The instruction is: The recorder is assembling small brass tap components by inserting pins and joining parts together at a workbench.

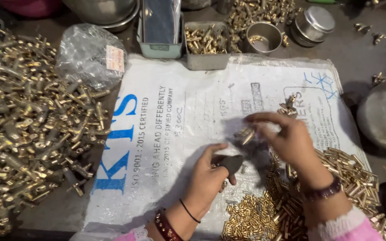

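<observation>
Hands over white sack | left hand grips dark tool; right hand pinches brass fitting | risk: loose pinch drops fitting into brass pin pile, where it may be lost.

Even, fairly bright light; soft shadows fall left of both hands on the white sack. Right hand slightly motion-blurred; far corners dim.
</observation>
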